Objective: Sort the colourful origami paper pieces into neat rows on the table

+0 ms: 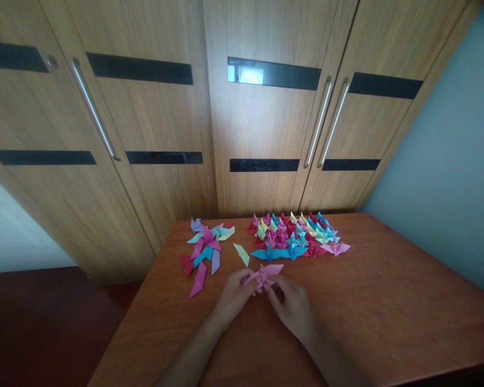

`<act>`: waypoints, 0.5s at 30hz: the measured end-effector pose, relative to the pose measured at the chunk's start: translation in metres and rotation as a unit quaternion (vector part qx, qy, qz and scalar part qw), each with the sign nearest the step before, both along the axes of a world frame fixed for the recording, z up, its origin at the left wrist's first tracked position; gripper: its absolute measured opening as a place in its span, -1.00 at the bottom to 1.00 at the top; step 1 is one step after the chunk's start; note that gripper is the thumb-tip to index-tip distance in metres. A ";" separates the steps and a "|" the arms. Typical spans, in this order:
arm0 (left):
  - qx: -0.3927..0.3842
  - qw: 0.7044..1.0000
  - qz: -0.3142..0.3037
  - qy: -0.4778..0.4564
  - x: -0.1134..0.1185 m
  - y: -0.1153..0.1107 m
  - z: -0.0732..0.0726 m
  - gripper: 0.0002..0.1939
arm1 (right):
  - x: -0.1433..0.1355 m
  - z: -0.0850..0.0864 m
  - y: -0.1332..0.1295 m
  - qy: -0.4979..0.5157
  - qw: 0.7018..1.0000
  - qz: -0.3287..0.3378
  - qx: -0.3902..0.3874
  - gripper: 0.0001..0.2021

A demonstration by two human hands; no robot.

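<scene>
Your left hand [232,295] and right hand [293,307] pinch a pink bird [263,275], likely light and easily creased, best held by its folded centre.

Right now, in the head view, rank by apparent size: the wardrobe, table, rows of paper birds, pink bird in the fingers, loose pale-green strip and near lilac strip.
1. Wardrobe
2. Table
3. Rows of paper birds
4. Pink bird
5. Pale-green strip and lilac strip: too alike to rank

Bare L forearm [199,344] & R forearm [326,349], both slim, tapered; L grip [237,294] & R grip [292,307] bare too
</scene>
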State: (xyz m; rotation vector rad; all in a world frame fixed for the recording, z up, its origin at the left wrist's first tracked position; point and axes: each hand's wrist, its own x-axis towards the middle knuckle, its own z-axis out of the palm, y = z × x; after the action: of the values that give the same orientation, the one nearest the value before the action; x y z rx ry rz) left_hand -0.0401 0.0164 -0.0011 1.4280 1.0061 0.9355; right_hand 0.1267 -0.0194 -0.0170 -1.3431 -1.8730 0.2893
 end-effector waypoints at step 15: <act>-0.037 0.993 -0.107 -0.033 -0.002 -0.009 0.014 -0.61 | 0.013 -0.005 0.008 0.213 0.970 -0.033 -0.108 -0.62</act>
State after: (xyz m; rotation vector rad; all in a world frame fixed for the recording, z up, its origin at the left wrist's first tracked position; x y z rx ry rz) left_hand -0.0419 0.0073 0.0132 1.4026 0.8123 0.7762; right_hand 0.1399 -0.0117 -0.0222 -1.3538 -1.4650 0.7071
